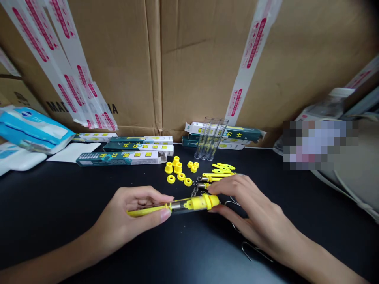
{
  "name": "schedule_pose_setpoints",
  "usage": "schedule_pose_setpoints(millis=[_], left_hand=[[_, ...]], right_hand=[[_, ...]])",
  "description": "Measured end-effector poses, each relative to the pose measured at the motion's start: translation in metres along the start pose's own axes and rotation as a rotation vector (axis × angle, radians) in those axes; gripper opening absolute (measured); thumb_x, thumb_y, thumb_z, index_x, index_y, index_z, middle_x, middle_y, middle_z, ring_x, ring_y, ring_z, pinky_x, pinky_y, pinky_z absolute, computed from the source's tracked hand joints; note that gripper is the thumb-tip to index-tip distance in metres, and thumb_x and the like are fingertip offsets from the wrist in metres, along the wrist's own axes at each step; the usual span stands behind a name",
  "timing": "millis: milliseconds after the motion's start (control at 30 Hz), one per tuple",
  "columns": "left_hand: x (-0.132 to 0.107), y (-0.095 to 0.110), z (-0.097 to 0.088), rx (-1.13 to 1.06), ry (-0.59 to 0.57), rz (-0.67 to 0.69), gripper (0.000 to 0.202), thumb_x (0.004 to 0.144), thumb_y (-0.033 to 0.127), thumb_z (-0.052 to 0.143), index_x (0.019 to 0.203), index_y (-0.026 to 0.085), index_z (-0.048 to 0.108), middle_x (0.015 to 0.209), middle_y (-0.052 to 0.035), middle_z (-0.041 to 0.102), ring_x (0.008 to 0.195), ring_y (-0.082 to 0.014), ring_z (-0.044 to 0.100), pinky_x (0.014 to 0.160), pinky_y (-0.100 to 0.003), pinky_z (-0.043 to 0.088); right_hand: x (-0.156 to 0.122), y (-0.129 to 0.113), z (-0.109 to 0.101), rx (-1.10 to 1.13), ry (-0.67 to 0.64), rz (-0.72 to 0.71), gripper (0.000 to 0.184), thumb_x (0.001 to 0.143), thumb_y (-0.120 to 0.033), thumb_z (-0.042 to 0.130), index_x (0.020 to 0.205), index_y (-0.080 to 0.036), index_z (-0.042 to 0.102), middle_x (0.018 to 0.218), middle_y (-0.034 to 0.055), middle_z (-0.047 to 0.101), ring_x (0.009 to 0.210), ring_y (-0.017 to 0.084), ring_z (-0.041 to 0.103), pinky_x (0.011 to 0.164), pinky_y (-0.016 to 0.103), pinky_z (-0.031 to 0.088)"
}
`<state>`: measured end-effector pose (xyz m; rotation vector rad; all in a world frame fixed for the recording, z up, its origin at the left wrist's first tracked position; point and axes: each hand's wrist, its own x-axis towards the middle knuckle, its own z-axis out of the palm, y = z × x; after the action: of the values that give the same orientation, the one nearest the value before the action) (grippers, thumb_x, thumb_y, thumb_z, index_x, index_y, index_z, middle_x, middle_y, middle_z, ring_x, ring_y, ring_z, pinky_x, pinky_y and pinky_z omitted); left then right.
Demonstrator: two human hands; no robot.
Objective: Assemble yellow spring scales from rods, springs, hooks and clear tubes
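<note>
My left hand (130,217) grips a clear plastic tube (180,207) with a yellow rod inside, and my right hand (254,209) pinches the tube's yellow cap (211,201), a bent wire hook (251,251) lying just below it. Ahead on the black tabletop (89,197) are yellow rings (177,169), yellow sticks (219,173), small metal springs (194,191), three upright clear tubes (211,138) and printed boxes (121,158), all before a taped cardboard wall (204,67).

My left hand (126,227) and right hand (260,215) grip one tube (180,206); three clear tubes (211,138), nine yellow rings (178,167), at least six boxes (120,158).
</note>
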<state>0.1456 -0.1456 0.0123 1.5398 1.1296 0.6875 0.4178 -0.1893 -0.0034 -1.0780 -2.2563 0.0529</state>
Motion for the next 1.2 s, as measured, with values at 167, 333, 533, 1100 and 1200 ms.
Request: schedule_pose_setpoints(millis=[167,333,533,1100,1200], left_hand=[[0.003,-0.005,-0.002,-0.013,-0.039,0.025,0.015,0.074,0.036,0.081,0.084,0.024,0.081,0.093,-0.0021,0.083,0.08,-0.019,0.076,0.072,-0.022,0.057],[0.005,-0.009,-0.005,0.03,-0.071,0.039,0.021,0.076,0.038,0.08,0.089,0.022,0.081,0.094,-0.0047,0.082,0.08,-0.0215,0.076,0.072,-0.026,0.06],[0.001,-0.007,-0.003,0.064,-0.091,0.076,0.018,0.077,0.035,0.079,0.089,0.022,0.081,0.092,-0.0036,0.083,0.082,-0.0225,0.078,0.075,-0.026,0.061],[-0.005,0.003,0.001,0.083,-0.031,0.026,0.018,0.073,0.036,0.079,0.084,0.022,0.082,0.085,-0.0022,0.082,0.073,-0.02,0.076,0.065,-0.022,0.056],[-0.005,0.005,0.002,0.083,-0.007,0.035,0.016,0.073,0.035,0.079,0.083,0.024,0.082,0.081,-0.0007,0.082,0.074,-0.0201,0.077,0.067,-0.022,0.057]], right_hand=[[0.0,0.0,-0.003,0.006,0.004,-0.04,0.021,0.098,-0.002,0.056,0.115,-0.015,0.057,0.105,0.0069,0.067,0.1,0.02,0.056,0.091,0.036,0.041],[0.002,0.0,-0.002,0.017,-0.006,-0.055,0.011,0.103,-0.02,0.054,0.112,-0.015,0.06,0.1,0.0079,0.068,0.097,0.022,0.057,0.088,0.038,0.043],[0.002,-0.003,0.0,0.016,0.024,-0.054,0.03,0.107,-0.034,0.042,0.099,-0.015,0.064,0.085,0.0071,0.068,0.087,0.023,0.059,0.082,0.038,0.047],[-0.001,-0.003,-0.006,0.008,0.058,-0.135,0.021,0.091,-0.023,0.074,0.104,-0.015,0.059,0.092,0.0062,0.071,0.089,0.021,0.059,0.083,0.038,0.046],[0.001,-0.003,-0.006,-0.003,0.049,-0.12,0.022,0.094,-0.034,0.068,0.101,-0.015,0.06,0.088,0.0055,0.07,0.087,0.022,0.059,0.082,0.038,0.046]])
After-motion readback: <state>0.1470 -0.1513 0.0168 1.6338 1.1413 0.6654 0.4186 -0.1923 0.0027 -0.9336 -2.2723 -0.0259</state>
